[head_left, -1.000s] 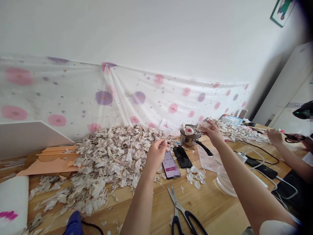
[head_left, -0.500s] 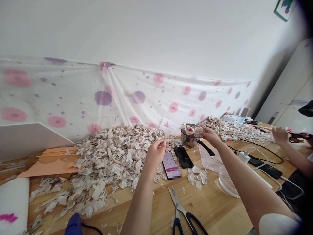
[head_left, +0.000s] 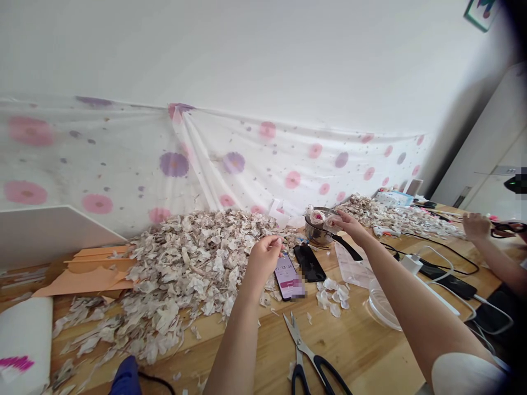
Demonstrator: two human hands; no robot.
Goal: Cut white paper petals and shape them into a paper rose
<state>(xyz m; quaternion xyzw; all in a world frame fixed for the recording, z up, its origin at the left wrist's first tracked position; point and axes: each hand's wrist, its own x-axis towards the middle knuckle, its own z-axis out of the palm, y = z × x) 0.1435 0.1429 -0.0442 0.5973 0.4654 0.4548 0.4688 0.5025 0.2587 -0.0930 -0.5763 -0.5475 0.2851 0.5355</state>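
A: Quick, what's changed?

B: Right hand [head_left: 349,224] is further in. A second ago it held the pale flower [head_left: 331,223] out right of the metal pan [head_left: 319,236]; now that flower is at the pan's right side, next to the pink-centred flower [head_left: 317,217].

A: Grip?

B: Fingers on the flower's edge. Can't tell if they still clamp it. Left hand [head_left: 276,245] hasn't really moved: thumb and fingertips pinched together above the lit phone [head_left: 289,277]. Can't tell if anything thin is between them.

A: Materials?

B: Flower's ruffled, thin, off-white petals. Pan's shiny, round, with a smooth black handle [head_left: 347,248]. Big petal heap [head_left: 197,263]: dry, crinkled, papery, beige-grey. Loose petals [head_left: 334,293] near the dark phone [head_left: 309,263] are paler, rounded, translucent.

A: Rest?

B: Wood-grain desk [head_left: 349,362], steel scissors [head_left: 302,346] with dark loop handles, blades slightly apart. Clear round dish [head_left: 383,304], creased floral plastic sheet [head_left: 247,164] behind. Another person's hand [head_left: 476,226] far right.
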